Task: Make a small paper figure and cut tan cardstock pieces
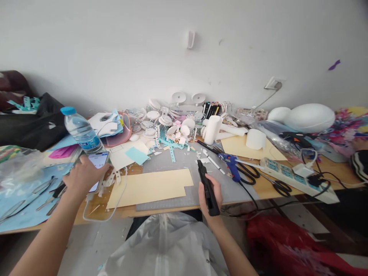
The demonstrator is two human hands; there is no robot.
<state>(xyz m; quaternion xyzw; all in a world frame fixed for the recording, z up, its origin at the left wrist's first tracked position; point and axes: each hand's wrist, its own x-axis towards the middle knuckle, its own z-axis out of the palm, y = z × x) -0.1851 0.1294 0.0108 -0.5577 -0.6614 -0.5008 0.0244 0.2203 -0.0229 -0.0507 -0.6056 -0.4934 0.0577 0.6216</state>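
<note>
My left hand (82,174) is closed over the phone (99,159), with the thumb across its lit screen. A white cable (125,188) loops from the phone's lower end. Behind that hand leans a water bottle (83,130) with a blue cap. My right hand (214,191) is wrapped round a long black tool (209,188), which looks like a stapler, held above the table's front edge. Between my hands lies a cream card sheet (152,188) with a notched right corner, on the grey cutting mat (232,188).
Right of the mat are a blue glue gun (232,166), black-handled scissors (248,172) and a power strip (301,178). White discs and paper scraps (166,122) pile up along the wall. A roll of white tape (255,138) stands on another cream sheet. Another person's sleeve (360,165) shows at far right.
</note>
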